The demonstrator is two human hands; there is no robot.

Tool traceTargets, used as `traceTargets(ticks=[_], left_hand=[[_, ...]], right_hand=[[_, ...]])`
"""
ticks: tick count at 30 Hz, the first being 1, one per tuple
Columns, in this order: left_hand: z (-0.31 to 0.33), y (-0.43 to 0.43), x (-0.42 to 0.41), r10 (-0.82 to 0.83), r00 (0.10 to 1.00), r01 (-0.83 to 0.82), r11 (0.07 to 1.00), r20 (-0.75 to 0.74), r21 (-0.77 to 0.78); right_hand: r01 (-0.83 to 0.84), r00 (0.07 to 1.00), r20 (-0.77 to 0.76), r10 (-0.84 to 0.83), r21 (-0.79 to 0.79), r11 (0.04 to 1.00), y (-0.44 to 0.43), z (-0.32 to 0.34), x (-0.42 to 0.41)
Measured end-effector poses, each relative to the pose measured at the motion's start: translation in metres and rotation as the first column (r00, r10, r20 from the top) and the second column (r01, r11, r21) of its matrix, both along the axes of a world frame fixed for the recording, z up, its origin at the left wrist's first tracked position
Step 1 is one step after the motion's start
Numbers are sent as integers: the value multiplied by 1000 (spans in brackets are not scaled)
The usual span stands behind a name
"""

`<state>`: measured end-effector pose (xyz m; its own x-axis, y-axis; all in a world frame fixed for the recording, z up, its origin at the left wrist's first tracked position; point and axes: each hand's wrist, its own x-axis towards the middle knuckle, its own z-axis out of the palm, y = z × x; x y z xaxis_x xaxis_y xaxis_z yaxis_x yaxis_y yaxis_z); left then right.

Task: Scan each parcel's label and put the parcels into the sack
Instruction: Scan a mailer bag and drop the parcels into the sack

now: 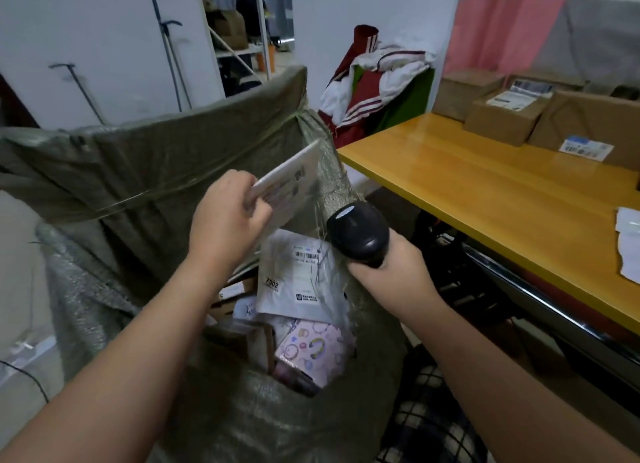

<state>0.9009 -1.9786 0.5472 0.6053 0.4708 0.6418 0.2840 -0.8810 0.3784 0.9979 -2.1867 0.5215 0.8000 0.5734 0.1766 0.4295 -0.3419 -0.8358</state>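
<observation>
L hand [227,220] pinches parcel [294,178], long axis up-right, over sack [156,157], R hand [388,275] grips scanner [358,230]

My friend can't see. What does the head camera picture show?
A left hand holds a flat white parcel over an open green sack of parcels, while the right hand grips a black scanner. Brown boxes sit on a yellow table to the right.

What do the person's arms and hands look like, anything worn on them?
The left hand and right hand wear no gloves, and no ring, watch or bracelet shows. The left forearm and right forearm are bare to the frame edge, no sleeves.
</observation>
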Motion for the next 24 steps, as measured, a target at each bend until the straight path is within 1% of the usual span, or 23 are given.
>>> traceTargets(ticks=[2,3,5,6,7,8,10,11,12,13,15,18,21,24], left_hand=[[2,7,-8,12,1000,-9,985,-17,173],[-1,11,-12,15,1000,-11,972,-14,233],[-11,21,-18,36,998,-21,955,-48,297],[-19,25,-19,63,993,-29,951,-102,307],[-28,29,-18,103,977,-43,953,-189,300],[-38,33,-15,153,941,-66,958,-302,279],[-57,36,-9,238,807,-139,966,-541,219],[-65,37,-7,255,750,-169,966,-610,196],[-72,36,-5,253,732,-179,967,-633,180],[-76,34,-2,242,743,-174,970,-624,170],[-75,24,5,205,805,-132,977,-556,170],[-62,1,20,97,870,-41,991,-483,125],[-49,-32,42,-25,903,72,993,-428,94],[-40,-74,68,-153,916,181,983,-372,42]], right_hand=[[-10,1000,8,10,-49,999,12,-3,-1],[-11,1000,14,12,-58,998,16,-6,-1],[-17,1000,6,18,-50,999,22,-12,0],[-20,1000,-2,20,-48,999,25,-15,0],[-21,1000,-7,21,-52,998,27,-17,1],[-22,1000,-6,22,-59,998,30,-19,2],[-22,1000,-2,22,-71,997,33,-25,5],[-22,1000,3,22,-74,997,34,-28,6],[-22,1000,10,23,-77,997,34,-30,7],[-17,1000,17,18,-81,997,33,-31,9],[15,1000,17,-14,-79,997,28,-32,14],[86,996,-30,-87,-24,996,14,-29,23],[201,978,-71,-198,47,978,-12,-21,33],[311,948,-105,-301,90,946,-54,-13,41]])
